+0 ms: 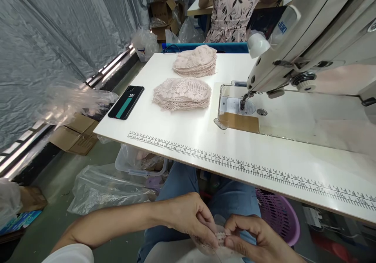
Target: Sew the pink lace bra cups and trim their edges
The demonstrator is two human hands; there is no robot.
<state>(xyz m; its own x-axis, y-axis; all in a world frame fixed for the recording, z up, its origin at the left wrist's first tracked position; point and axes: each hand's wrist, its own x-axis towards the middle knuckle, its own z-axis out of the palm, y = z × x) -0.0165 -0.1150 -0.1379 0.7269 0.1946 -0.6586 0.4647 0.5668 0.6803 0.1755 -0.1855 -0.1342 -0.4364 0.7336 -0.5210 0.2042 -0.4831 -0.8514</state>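
Both grips pinched shut on one small lace piece (219,237), low in the lap, near edge of frame, below the worktop (188,133). Left hand (190,216): thumb and fingertips pressed together on the piece's left edge. Right hand (258,237): fingers curled in, pinching the right edge. Hands nearly touching, lace bridging them. A thin translucent backing seems to sit under the lace; can't tell for sure.

Handling, my read: very light, limp, no stiffness, open weave snags easily. Not slippery. Best held at the edges with fingertip pinch, as here; a hold in the middle would bunch it.

Outward: jeans-clad knees under the hands, purple basket (279,216) just right of them. On the worktop, printed ruler (249,167) along the near edge, two lace stacks mid-left (near stack (182,93), far stack (195,61)), phone (126,102) left of them. Sewing machine (311,39) at right, needle (243,103) over the plate. Plastic bags (108,188) and a clear bin (138,163) on the floor at left. Another person in a floral dress (235,8) sits far back.
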